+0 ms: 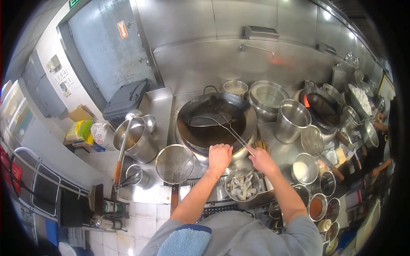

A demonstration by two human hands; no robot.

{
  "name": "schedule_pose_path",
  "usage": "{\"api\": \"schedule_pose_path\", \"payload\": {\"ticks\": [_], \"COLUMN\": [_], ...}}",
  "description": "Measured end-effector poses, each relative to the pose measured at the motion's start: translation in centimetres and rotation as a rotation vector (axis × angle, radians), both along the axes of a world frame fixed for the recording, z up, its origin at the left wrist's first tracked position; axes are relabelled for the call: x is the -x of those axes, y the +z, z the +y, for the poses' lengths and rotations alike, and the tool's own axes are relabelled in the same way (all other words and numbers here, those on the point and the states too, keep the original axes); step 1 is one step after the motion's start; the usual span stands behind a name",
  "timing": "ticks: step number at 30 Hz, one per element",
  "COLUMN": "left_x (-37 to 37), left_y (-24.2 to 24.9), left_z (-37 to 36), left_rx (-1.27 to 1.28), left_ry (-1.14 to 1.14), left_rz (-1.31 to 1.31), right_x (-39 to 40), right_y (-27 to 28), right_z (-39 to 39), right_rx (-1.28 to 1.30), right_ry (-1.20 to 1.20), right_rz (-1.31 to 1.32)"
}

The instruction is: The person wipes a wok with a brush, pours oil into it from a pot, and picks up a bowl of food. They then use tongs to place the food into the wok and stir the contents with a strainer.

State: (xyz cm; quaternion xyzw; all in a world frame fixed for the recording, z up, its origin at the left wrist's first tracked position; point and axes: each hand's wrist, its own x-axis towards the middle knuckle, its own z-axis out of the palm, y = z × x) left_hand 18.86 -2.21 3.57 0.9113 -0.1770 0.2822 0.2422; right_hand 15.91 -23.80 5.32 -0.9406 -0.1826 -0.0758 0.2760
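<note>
A large dark wok (188,109) with liquid in it sits on the stove ring in front of me. My left hand (221,156) is closed at its near rim, fingers curled over the edge. Closed around a long metal handle, my right hand (261,160) holds a wire skimmer (206,122), whose round head is down in the wok. Below, between my forearms, a metal bowl (229,194) contains pale, floury-looking strips (242,186). Left of my left hand lies a round mesh strainer (175,163).
Metal pots (294,121) stand right of and behind the wok. A tall pot (136,138) with a ladle is at left. A second wok (322,109) and seasoning bowls (317,207) line the right side, where another person's arm (380,167) shows.
</note>
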Motion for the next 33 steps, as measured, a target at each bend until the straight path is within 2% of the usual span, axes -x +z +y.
{"api": "schedule_pose_path", "payload": {"ticks": [5,14,26,33], "left_x": [-0.1,-0.2,0.0,0.0], "left_y": [0.0,-0.2,-0.2,0.0], "left_z": [0.1,0.2,0.4,0.3], "left_rx": [-0.013,-0.022,0.051,0.030], "left_ry": [0.006,-0.006,-0.040,-0.028], "left_rz": [0.025,0.047,0.035,0.044], "right_x": [2.0,6.5,8.9,5.7], "right_y": [2.1,6.9,9.2,5.0], "right_z": [-2.4,-5.0,-8.6,-7.6], "right_rx": [-0.050,-0.001,0.204,0.196], "right_ry": [0.066,-0.056,-0.195,-0.214], "right_rz": [0.138,0.276,0.082,-0.022]}}
